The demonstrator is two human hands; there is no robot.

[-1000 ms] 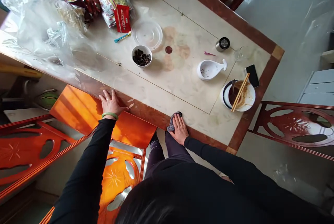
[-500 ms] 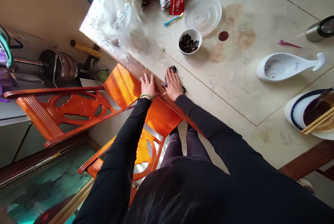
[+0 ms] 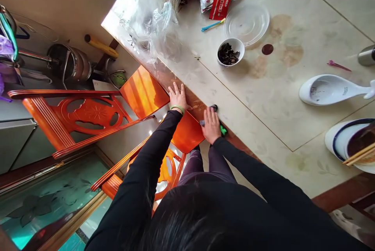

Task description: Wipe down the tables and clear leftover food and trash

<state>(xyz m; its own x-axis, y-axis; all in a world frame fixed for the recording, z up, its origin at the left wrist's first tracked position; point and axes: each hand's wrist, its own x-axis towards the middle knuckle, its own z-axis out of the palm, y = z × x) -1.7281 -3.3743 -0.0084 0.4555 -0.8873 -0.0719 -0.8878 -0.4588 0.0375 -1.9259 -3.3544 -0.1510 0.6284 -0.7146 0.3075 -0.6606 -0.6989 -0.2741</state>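
Note:
My left hand (image 3: 178, 98), with a ring and a green bangle, lies spread on the brown edge of the table (image 3: 252, 114). To its right, my right hand (image 3: 211, 125) presses flat on a dark cloth (image 3: 224, 130) with a green patch, at the table's edge. Most of the cloth is hidden under the palm. Above the hands stands a small white bowl (image 3: 231, 52) of dark flakes, beside a clear plastic lid (image 3: 247, 24).
Plastic bags (image 3: 155, 16) and a red packet (image 3: 223, 0) lie at the far left corner. A white spoon rest (image 3: 328, 89) and a bowl with chopsticks (image 3: 336, 137) stand right. Orange chairs (image 3: 90, 116) are at the left, below table height.
The view has shifted, so the table items sit further right. My right hand has slid with the cloth towards the table's near edge. My left hand stays spread on the edge.

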